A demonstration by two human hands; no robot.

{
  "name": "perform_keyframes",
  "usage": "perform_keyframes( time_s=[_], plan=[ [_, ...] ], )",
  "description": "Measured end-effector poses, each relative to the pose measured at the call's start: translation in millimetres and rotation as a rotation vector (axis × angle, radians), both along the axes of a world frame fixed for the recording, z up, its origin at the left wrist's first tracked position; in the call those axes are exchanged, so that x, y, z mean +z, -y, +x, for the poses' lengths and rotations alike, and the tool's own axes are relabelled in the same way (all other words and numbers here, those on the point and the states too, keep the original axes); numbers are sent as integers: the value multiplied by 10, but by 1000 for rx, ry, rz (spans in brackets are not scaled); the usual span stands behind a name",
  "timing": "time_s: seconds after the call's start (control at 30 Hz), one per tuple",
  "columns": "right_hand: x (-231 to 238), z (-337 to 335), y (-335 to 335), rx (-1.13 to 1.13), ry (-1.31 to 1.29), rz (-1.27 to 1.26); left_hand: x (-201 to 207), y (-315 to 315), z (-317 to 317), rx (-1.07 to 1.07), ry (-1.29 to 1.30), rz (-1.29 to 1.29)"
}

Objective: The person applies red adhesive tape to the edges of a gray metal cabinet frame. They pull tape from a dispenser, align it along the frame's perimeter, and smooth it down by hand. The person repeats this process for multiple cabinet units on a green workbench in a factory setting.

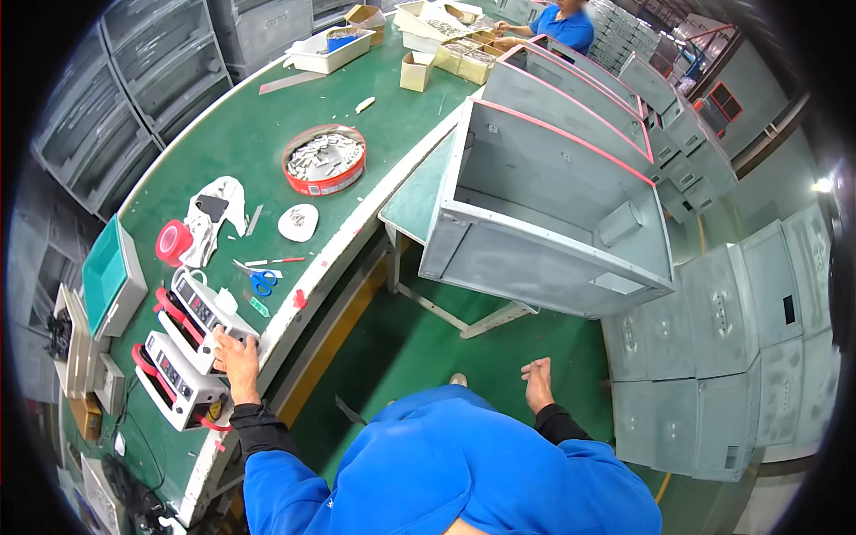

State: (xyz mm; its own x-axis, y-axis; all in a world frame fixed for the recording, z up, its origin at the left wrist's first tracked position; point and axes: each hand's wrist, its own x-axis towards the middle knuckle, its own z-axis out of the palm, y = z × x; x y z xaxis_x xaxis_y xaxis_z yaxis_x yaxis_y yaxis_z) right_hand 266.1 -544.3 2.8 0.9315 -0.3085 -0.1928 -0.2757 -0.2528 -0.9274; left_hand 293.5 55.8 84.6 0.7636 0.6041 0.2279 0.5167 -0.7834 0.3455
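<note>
My left hand rests at the side of a white tape dispenser with a red tape roll, its fingers apart and touching the casing. A second white tape dispenser stands just nearer, also with red tape. Blue-handled scissors, a red pen and a small green tube lie by them on the green table. To the right, my right hand hangs in the air over the floor, fingers loosely extended and holding nothing. Ahead of it stands a grey metal cabinet, open-fronted, with red tape along one edge.
Small metal parts fill a round red tin. Near it are a white cloth, a red tape roll and a teal-lined tray. Grey cabinets stack at right. A co-worker in blue sits at the far end.
</note>
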Motion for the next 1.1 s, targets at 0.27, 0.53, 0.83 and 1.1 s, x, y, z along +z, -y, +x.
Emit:
perform_keyframes(
  time_s=[0.27,0.53,0.83,1.1],
  plan=[
    [-211,-9,212,-6,55,81,-374,300,-184,816,612,-172],
    [-85,174,501,-23,-253,-7,-873,10,-640,846,681,-518],
    [176,511,286,133,-130,15,-1027,105,-534,559,673,-784],
    [99,618,251,174,-168,56,-1120,537,-741,657,641,-867]
  ],
)
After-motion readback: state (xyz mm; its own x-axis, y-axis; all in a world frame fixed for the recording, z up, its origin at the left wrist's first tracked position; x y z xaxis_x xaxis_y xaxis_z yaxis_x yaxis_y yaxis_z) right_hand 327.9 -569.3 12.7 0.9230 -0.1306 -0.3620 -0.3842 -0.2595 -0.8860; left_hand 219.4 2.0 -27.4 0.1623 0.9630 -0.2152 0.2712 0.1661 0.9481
